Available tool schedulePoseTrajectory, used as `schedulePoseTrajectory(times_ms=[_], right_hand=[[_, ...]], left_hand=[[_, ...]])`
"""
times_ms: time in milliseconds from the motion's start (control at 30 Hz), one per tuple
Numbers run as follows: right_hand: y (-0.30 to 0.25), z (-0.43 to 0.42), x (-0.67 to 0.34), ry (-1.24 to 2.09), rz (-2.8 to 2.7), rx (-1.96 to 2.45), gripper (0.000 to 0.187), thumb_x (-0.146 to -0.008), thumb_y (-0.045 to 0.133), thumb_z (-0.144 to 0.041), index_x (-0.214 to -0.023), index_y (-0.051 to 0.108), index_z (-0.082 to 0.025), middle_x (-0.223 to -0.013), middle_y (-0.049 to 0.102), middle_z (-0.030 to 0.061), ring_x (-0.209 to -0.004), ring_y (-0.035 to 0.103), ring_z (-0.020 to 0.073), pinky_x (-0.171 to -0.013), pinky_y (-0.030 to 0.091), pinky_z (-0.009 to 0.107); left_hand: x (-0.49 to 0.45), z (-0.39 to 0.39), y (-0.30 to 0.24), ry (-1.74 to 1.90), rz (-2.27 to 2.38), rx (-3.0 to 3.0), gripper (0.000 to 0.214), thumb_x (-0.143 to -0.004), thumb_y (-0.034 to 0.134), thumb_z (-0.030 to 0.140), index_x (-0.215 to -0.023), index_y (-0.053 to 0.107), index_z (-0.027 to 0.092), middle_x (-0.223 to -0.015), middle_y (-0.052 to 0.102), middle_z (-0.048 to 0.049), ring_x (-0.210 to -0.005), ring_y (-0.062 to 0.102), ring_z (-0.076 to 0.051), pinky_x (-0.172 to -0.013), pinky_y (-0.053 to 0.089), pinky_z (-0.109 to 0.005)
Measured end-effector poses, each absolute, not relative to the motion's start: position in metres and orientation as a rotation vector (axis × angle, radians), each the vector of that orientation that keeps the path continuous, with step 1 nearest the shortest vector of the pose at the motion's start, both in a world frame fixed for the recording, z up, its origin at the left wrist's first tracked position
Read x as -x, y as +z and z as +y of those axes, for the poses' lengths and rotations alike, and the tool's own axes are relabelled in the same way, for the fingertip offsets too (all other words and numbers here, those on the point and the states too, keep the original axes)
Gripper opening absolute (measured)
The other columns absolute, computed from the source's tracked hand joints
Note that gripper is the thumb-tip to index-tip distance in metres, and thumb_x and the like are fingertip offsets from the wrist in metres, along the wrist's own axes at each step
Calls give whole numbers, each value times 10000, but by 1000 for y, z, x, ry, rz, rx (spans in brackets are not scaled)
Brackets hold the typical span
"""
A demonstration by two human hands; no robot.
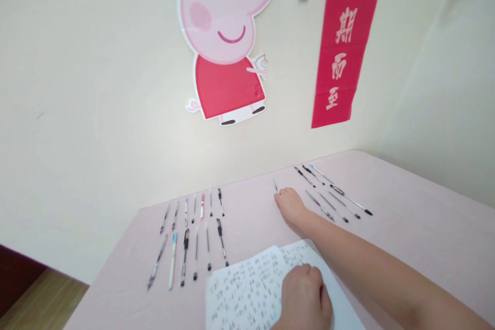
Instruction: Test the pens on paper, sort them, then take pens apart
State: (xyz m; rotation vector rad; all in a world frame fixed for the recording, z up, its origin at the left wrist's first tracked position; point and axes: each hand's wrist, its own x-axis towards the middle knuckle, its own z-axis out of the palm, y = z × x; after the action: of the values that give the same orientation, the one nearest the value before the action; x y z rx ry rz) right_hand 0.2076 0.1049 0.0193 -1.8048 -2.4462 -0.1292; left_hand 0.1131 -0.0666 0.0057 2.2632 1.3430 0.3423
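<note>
My right hand (292,205) reaches out over the far part of the pink-covered table, its fingers closed on a slim pen (275,185). Only the pen's upper end shows beyond the fingers; the rest is hidden. Nearer to me, my left hand (305,296) rests curled on sheets of handwritten paper (247,283). Whether anything is inside its fingers is hidden. To the left of the paper, several pens lie in two rows, among them a black-capped pen (185,255), a pale pen with a blue cap (172,260) and a red-and-white pen (202,207).
Right of my right hand lies another group of pens in two rows, including a long black-tipped pen (351,200) and a light blue one (320,173). Behind the table (251,206) rises a wall with a pig cutout (230,85) and a red banner (346,46).
</note>
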Motion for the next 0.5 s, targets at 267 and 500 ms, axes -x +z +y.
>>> schedulePoseTrajectory(times_ms=[267,500], right_hand=[[17,94,-131,-196,-2680,1292,182,-844,478,-162,-855,652,-108,-861,627,134,-879,527,233,-813,356,346],[12,109,-84,-187,-2706,1190,160,-819,508,-135,-836,663,-99,-863,629,141,-872,527,224,-796,375,356]], left_hand=[[-114,-67,2,421,1314,-2217,259,-736,426,171,-872,644,200,-940,658,-80,-876,579,-237,-765,436,-347],[-112,-66,8,492,1265,-1839,243,-783,520,211,-971,661,274,-1105,631,-71,-1085,512,-290,-905,414,-404]])
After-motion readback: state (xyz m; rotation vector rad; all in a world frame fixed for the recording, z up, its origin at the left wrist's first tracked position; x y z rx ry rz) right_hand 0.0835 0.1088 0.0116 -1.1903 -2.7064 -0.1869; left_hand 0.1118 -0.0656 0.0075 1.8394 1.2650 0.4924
